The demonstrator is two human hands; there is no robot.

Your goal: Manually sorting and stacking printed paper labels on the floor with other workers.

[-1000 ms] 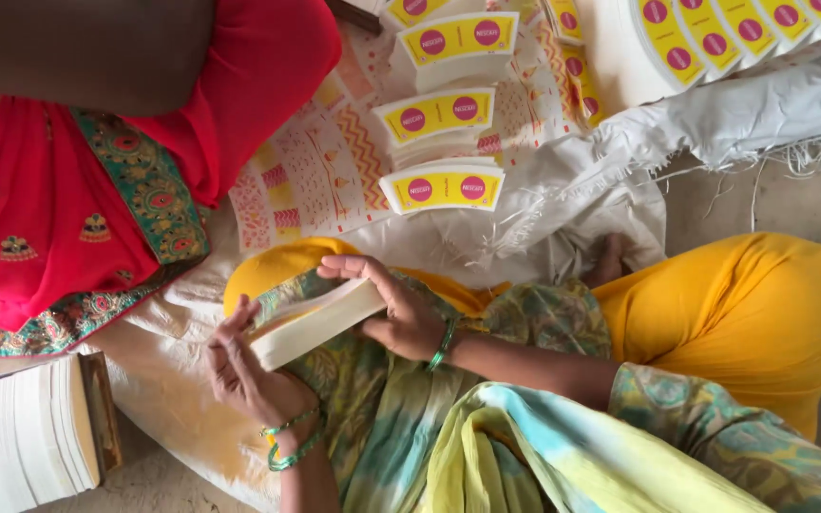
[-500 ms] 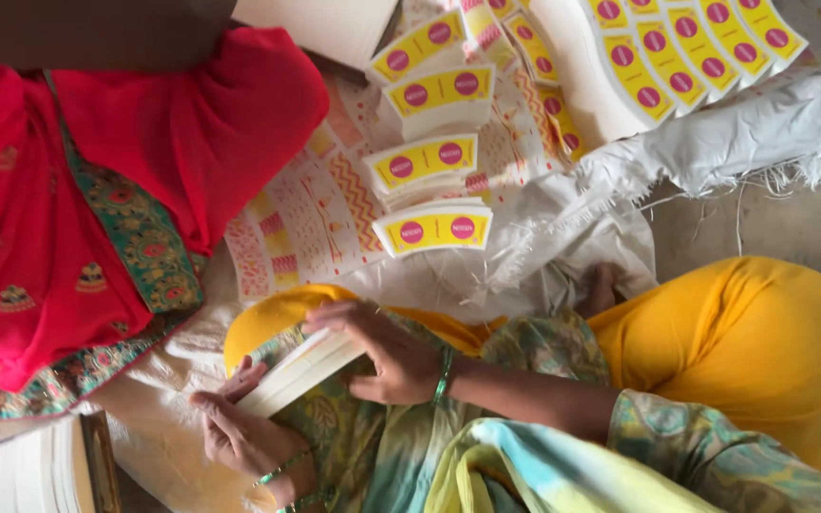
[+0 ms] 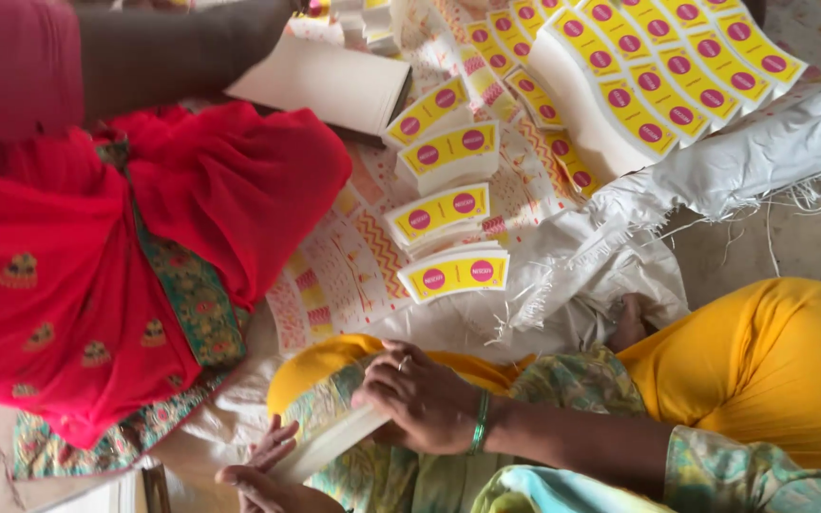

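Beside you, the person in red clothing (image 3: 97, 275) fills the left side of the view and takes up more of it than half a second ago. The white woven sheet (image 3: 762, 152) on the floor carries everything else; its frayed edge runs along the right. Since the earlier frame your view has swung, so a row of yellow labels with pink dots (image 3: 677, 66) now sits fully in sight at the sheet's top right corner. A flat white board (image 3: 325, 85) shows near the top edge, where only its corner showed before. Four small stacks of yellow fan-shaped blanks (image 3: 444, 214) lie in a line down the middle of the sheet, as they did.

Your stack of white blanks (image 3: 334, 442) rests over your lap at the bottom edge, lower in the view than before. Your right hand (image 3: 420, 399), with a green bangle at the wrist, is closed over the stack's upper end. Your left hand (image 3: 258, 475) grips its lower end from beneath, fingers curled up around it.
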